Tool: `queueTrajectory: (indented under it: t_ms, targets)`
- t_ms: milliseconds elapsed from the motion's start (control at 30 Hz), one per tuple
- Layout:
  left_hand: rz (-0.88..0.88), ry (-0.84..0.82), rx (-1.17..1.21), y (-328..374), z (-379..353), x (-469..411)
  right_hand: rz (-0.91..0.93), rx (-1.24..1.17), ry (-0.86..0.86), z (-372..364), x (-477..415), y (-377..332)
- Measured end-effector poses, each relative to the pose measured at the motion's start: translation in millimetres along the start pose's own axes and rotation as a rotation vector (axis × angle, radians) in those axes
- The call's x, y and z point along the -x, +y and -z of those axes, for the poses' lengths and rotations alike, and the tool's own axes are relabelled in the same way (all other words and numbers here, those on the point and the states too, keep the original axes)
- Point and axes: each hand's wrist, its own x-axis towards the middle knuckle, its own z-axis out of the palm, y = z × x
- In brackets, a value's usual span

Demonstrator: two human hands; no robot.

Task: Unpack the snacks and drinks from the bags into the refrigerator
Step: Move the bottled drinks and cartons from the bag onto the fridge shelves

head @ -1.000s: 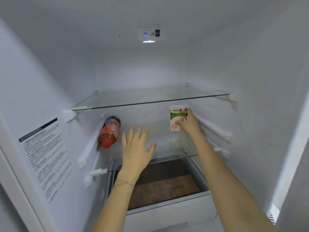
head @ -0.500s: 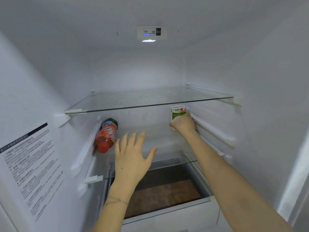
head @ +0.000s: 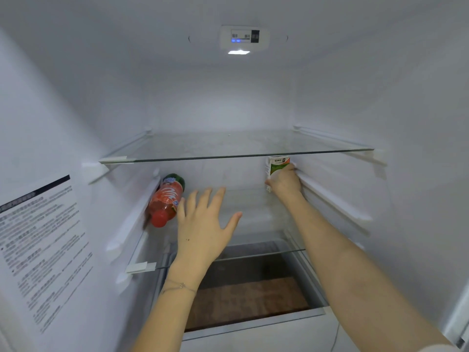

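My right hand [head: 284,182] grips a small green-and-white drink carton [head: 277,165], upright at the back right of the lower glass shelf [head: 253,214], just under the upper shelf. My fingers cover the carton's lower half. A red bottle with a red cap [head: 166,200] lies on its side at the left of that shelf, against the fridge wall. My left hand [head: 203,224] hovers with fingers spread and holds nothing, just right of the bottle, above the shelf's front edge.
The upper glass shelf [head: 236,148] spans the fridge. Below the lower shelf sits an open drawer [head: 253,323] with a brown bottom. A printed label [head: 43,250] covers the left inner wall. A control panel with a lamp [head: 242,39] is on the ceiling.
My right hand has carried the carton deeper toward the back right of the shelf and turned it. My left hand stayed spread near the bottle. The camera moved slightly closer.
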Motion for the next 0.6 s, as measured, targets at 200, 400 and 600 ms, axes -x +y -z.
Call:
queueTrajectory:
  t_ms: [200,400,600]
  targets:
    - [0.02,0.017,-0.002,-1,-1,-3,-0.074,0.116,-0.007,-6,-9,-9]
    - [0.031,-0.005,0.004,-3,2,-1,-0.093,0.085,-0.032,-1,-4,-11]
    - [0.026,-0.022,0.001,-5,7,2,-0.102,0.112,-0.066,2,15,-6]
